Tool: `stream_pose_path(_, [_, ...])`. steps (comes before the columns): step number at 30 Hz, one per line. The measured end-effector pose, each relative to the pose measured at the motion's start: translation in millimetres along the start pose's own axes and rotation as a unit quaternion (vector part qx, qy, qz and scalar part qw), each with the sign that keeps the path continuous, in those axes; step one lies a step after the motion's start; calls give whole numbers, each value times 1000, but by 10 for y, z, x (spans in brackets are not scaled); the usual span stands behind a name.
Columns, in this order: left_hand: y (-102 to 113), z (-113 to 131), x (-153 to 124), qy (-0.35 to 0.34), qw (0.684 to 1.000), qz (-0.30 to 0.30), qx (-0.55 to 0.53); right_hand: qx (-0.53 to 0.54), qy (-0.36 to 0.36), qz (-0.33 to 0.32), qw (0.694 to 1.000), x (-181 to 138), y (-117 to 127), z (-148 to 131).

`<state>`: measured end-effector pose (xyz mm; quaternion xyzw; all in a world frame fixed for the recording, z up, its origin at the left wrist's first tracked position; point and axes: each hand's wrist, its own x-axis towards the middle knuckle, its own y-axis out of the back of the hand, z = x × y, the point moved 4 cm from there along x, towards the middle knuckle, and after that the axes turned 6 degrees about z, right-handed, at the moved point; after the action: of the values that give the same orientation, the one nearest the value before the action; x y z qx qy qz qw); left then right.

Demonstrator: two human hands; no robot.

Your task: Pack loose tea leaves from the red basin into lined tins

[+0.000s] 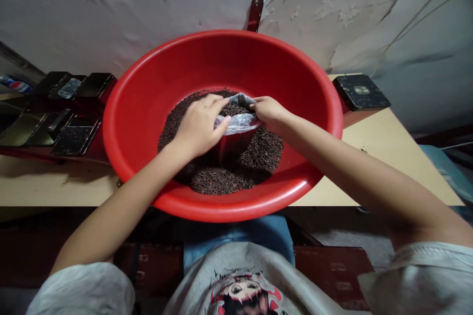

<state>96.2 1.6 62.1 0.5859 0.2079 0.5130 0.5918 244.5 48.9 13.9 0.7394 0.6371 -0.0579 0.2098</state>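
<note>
Behind everything, a pale wall [129, 0] with peeling paint. In front of the wall, a light wooden counter [395, 157]. On the counter, one huge red tub [236, 211]. Over the rim of the tub, a left arm [125, 211] and a right arm [351, 170], both slanting in toward the middle. Down in the tub, a wide pile of dark, dry bits [218, 180], a lot like tea leaves. Off to the left, a bunch of dark tins [76, 132]; off to the right, just one dark tin [360, 92].

In the middle of the tub, a red box [229, 146], down among the bits. At the top of the box, a clear bag [242, 124], mouth open, with dark bits inside.

For good holding, keep the mouth wide and facing up. Pull softly on both sides, to save thin plastic from ripping. Stay right over the tub, to catch any spills.

Left hand [201, 123] with its back up, grip partly open, thumb and fingertips spread by the left edge of the bag; cannot tell about any plastic caught there. Right hand [272, 112] turned inward, grip pinched closed on the right edge of the bag.
</note>
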Motion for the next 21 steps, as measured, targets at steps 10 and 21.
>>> stream_pose_path(10, [-334,93,-92,-179,980,-85,22,94,-32,28,995,107,163,121])
stream_pose_path(21, [-225,113,-256,-286,954,85,-20,123,293,-71,946,86,139,-65])
